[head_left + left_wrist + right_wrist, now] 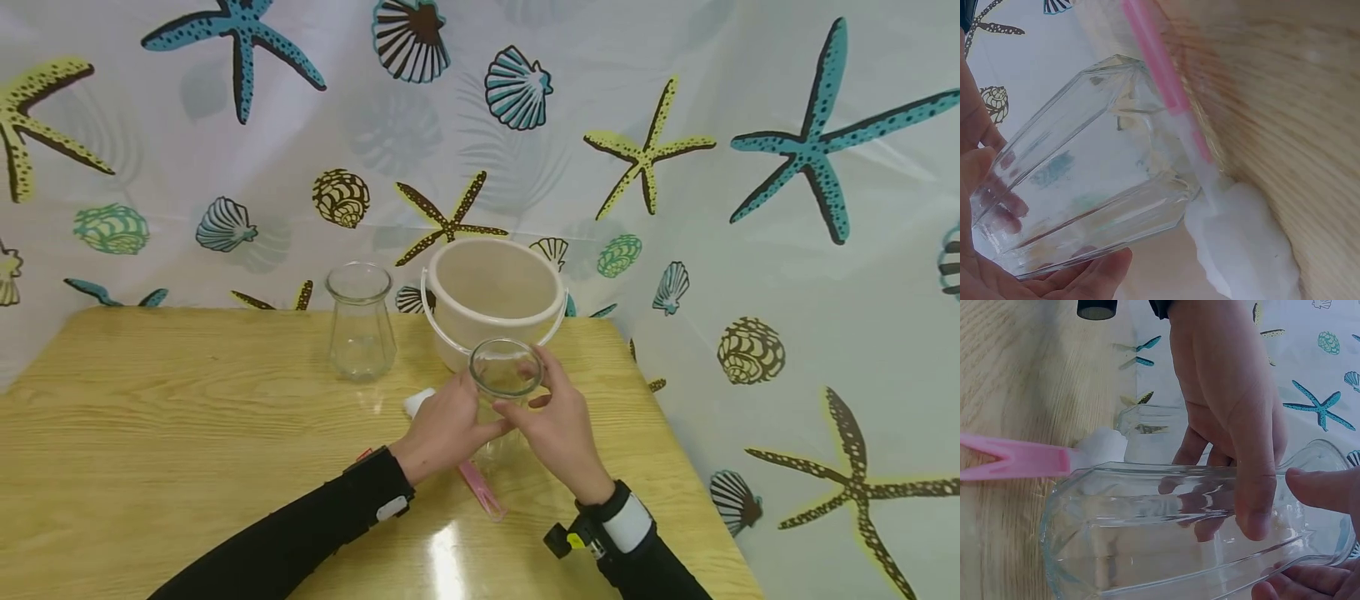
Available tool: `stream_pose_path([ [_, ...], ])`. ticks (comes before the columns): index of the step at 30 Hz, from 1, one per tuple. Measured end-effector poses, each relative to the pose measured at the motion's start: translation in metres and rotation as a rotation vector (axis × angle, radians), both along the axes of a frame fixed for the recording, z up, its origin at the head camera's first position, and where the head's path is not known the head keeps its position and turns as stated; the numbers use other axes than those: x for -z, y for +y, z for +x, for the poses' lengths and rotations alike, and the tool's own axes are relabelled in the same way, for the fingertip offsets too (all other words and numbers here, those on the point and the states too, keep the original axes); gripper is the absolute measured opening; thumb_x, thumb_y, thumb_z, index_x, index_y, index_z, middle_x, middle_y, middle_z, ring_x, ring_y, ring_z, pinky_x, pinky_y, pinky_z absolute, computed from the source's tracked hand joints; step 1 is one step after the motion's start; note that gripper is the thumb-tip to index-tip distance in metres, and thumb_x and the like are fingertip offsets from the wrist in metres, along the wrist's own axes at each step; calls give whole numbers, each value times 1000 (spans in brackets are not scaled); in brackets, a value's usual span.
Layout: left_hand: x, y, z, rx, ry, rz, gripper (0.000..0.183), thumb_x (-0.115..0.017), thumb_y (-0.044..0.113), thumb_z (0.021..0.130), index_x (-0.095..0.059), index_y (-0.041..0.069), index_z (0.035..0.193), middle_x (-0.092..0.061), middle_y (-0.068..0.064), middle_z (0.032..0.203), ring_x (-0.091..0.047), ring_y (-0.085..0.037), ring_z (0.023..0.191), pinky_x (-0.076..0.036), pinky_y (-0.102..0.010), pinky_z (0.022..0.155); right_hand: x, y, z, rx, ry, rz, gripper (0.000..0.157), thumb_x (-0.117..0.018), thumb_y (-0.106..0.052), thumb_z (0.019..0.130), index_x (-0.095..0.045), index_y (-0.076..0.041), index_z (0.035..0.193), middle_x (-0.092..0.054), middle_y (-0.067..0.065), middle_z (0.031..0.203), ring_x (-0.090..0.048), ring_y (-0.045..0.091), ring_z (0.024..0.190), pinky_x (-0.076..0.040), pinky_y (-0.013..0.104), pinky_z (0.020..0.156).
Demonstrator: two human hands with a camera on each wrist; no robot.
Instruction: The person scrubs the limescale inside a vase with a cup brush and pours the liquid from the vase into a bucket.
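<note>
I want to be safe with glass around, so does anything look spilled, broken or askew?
Nothing stands out. The left hand and right hand hold a glass vase, the other vase and the bucket stand upright, and no spill or crack shows.

1. I can read no text or label on the held jar (1147,550), the other jar (362,337) or bucket (461,329).
2. I see no brand or number on the brush (1022,459) or the cloth (600,50).

Left grip (997,278) holds a glass vase (1088,178) beside a pink-handled brush (1235,231).
</note>
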State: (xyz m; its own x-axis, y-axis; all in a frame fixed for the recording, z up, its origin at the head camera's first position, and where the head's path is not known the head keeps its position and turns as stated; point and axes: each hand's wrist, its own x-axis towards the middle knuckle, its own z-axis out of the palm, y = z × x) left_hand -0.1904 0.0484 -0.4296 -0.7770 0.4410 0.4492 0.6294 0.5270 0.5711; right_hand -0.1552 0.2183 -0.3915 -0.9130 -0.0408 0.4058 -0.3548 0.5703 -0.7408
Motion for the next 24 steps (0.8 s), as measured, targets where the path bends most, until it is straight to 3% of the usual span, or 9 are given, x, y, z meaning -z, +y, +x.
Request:
stream_pose_path([
  [7, -1, -16, 6, -24, -20, -32, 86, -58, 68, 80, -30, 16, 143, -55, -4, 123, -52, -13, 105, -53, -40, 72, 5, -12, 0, -36, 19, -6, 84, -82, -35, 73, -39, -19, 143, -62, 3, 120, -53, 14, 104, -52, 47, 71],
  [11, -1, -27, 11, -70, -34, -72, 84, -56, 71, 78, -37, 15, 138, -57, -5, 120, -53, -15, 103, -54, -40, 69, 7, -20, 2, -70, 24, -20, 82, -82, -36, 73, -40, -17, 141, -63, 3, 118, -54, 15, 104, -52, 47, 69],
  [18, -1, -48, 21, -127, -24, -78, 86, -57, 70, 77, -34, 19, 141, -57, -4, 121, -52, -13, 105, -54, -39, 72, 10, -39, 2, -135, 40, -8, 85, -81, -37, 74, -38, -12, 143, -62, 3, 118, -52, 14, 106, -52, 48, 69],
  [24, 2, -64, 28, -184, -25, -90, 88, -54, 74, 76, -36, 15, 139, -58, -8, 118, -53, -16, 104, -54, -40, 72, 2, -57, 8, -193, 57, -3, 84, -81, -25, 75, -36, -4, 142, -61, 12, 117, -53, 21, 105, -52, 51, 68],
])
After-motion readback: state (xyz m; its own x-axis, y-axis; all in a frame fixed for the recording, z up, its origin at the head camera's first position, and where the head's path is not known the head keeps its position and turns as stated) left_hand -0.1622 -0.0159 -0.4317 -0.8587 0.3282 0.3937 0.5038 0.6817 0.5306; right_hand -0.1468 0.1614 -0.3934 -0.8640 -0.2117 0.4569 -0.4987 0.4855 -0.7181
